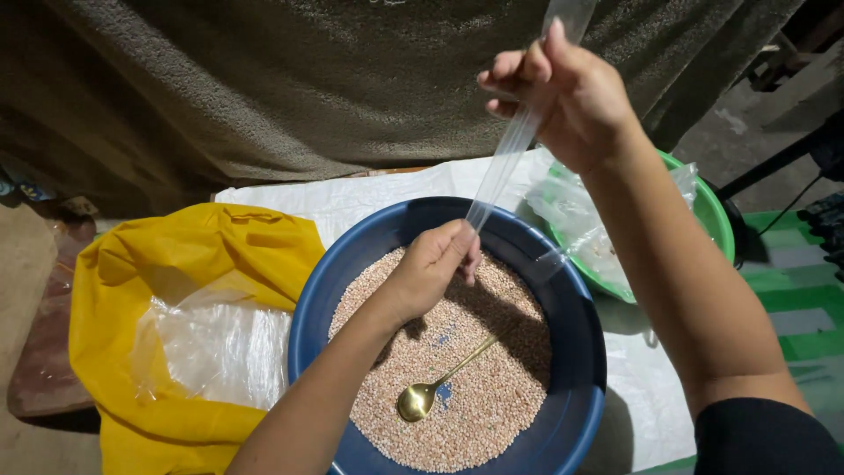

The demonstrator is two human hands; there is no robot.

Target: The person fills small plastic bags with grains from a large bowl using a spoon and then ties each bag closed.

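Holding a narrow clear plastic bag [514,145] stretched between both hands over the blue basin [576,352], which I'll use as reference. Right hand [571,92] is raised above the basin's far rim, fingers [510,75] pressed together, pinching the bag's upper part. Left hand [431,264] sits low over the grain [479,387] inside the basin, fingers curled and pinching the bag's lower end; exact fingertip contact is hidden from me.

Basin is filled with small pinkish-tan grain. Gold spoon [431,387] lies on the grain, bowl toward the near side, handle pointing at the left hand, not touching it.

My read on doing this well: keep the bag taut and straight, lower end directly over the grain so spills drop back into the basin. Steady pinch at both ends, no twisting, since thin film will crumple and close up.

Surroundings: basin sits on a white woven sheet [352,198]. Left of the basin, a yellow sack [132,281] with clear plastic liner, mouth open. Right of and behind the basin, a green bowl [716,215] holding more clear bags. Beyond the basin's far side, a dark rough cloth [264,79] hangs as backdrop. Lighting is dim away from the basin. Green matting on the floor to the right.
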